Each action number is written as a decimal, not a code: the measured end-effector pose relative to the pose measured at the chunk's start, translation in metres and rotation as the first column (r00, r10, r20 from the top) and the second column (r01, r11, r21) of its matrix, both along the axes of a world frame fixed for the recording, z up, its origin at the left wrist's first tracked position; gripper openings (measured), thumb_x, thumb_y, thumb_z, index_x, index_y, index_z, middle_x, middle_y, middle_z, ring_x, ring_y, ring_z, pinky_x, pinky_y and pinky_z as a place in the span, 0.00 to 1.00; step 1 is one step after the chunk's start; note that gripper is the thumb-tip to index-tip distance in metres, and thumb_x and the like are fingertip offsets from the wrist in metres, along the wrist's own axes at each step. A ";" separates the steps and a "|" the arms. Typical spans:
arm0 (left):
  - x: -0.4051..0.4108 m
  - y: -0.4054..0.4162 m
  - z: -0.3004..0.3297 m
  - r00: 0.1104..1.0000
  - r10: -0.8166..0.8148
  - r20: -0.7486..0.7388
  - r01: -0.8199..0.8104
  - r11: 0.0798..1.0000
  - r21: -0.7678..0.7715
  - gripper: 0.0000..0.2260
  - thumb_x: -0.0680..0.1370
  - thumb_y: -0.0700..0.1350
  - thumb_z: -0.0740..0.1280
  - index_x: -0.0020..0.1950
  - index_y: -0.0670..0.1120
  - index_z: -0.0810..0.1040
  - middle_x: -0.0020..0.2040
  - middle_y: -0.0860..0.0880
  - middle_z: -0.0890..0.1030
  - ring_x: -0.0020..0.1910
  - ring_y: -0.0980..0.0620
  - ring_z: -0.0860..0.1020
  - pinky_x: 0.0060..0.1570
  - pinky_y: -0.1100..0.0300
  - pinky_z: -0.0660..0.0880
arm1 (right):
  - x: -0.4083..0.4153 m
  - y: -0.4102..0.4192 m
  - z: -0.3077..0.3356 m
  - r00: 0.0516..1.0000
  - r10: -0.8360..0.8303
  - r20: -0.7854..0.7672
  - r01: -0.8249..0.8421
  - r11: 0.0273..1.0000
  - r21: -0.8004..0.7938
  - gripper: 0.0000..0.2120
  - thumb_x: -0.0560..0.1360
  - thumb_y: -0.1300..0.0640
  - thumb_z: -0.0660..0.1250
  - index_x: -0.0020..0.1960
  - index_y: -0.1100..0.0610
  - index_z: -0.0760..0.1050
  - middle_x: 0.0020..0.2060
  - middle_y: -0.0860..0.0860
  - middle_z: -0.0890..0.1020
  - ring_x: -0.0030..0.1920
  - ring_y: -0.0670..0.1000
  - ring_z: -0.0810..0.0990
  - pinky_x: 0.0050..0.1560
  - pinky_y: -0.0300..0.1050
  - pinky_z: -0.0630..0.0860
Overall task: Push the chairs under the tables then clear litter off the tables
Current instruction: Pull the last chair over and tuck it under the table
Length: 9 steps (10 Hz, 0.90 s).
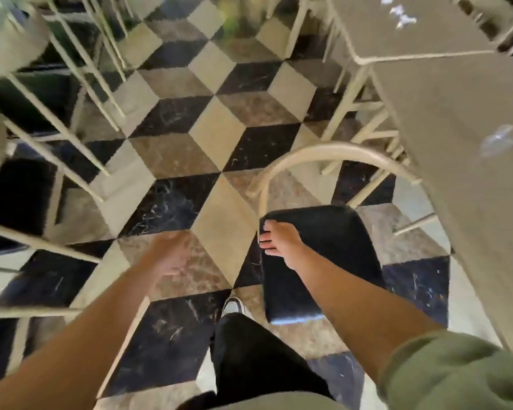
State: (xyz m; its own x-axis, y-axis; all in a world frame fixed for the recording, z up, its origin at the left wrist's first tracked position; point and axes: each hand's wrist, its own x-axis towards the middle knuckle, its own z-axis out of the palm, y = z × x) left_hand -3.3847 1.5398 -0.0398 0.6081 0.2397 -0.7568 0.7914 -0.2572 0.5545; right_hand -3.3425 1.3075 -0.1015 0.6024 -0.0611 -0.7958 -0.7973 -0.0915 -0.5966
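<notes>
Chair (320, 261), black seat, pale curved back rail, standing on the floor just beside the near table (456, 143), seat still out from under the tabletop. Right hand (280, 242) on the chair's seat edge where the back rail meets it; fingers close together and curled over that edge, gripping it. Left hand (169, 255) left of the chair, apart from it, over the floor; blurred, fingers seem loosely bent and hold nothing, exact spread cannot be told. Crumpled litter (499, 140), pale, lying on the near table to the right of the chair. Far table (397, 28) beyond the chair, butted against the near table, with more small white scraps (400, 16) on it. Other pale chair frames (71, 93) well left of the chair, blurred. Checkered floor (216, 134) of black, tan and cream tiles under the chair. Person's dark trouser leg and shoe (233, 306) just left of the chair's near seat edge.
</notes>
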 end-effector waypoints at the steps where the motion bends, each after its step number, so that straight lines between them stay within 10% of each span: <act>1: 0.107 0.011 -0.028 0.978 -0.204 -0.040 0.207 0.969 0.132 0.28 0.82 0.62 0.65 0.65 0.38 0.79 0.63 0.36 0.83 0.61 0.33 0.82 0.56 0.48 0.78 | 0.048 0.004 0.009 0.989 -0.147 -0.023 0.148 0.988 0.038 0.20 0.82 0.44 0.62 0.64 0.59 0.77 0.53 0.55 0.84 0.53 0.54 0.83 0.61 0.56 0.80; 4: 0.328 -0.192 -0.025 0.492 -0.866 0.086 0.837 0.498 0.228 0.29 0.80 0.67 0.60 0.69 0.46 0.78 0.60 0.45 0.82 0.57 0.44 0.79 0.53 0.52 0.72 | 0.172 0.008 -0.032 0.930 -0.366 -0.031 0.366 0.931 0.003 0.21 0.76 0.42 0.72 0.61 0.56 0.80 0.43 0.49 0.80 0.44 0.49 0.80 0.47 0.47 0.82; 6: 0.357 -0.312 -0.083 0.118 -0.987 0.107 0.961 0.141 0.238 0.32 0.79 0.60 0.68 0.78 0.47 0.64 0.67 0.43 0.76 0.63 0.40 0.77 0.52 0.52 0.70 | 0.188 0.036 -0.075 0.825 -0.554 -0.115 0.548 0.833 -0.077 0.21 0.74 0.57 0.73 0.63 0.53 0.68 0.48 0.53 0.81 0.38 0.53 0.82 0.30 0.48 0.79; 9: 0.381 -0.321 -0.102 -0.120 -0.989 0.084 0.932 -0.083 0.354 0.19 0.81 0.44 0.68 0.70 0.44 0.68 0.60 0.41 0.78 0.54 0.40 0.79 0.48 0.49 0.76 | 0.184 0.041 -0.068 0.861 -0.500 -0.094 0.479 0.858 -0.184 0.30 0.73 0.58 0.73 0.71 0.53 0.67 0.52 0.50 0.76 0.51 0.55 0.79 0.49 0.49 0.78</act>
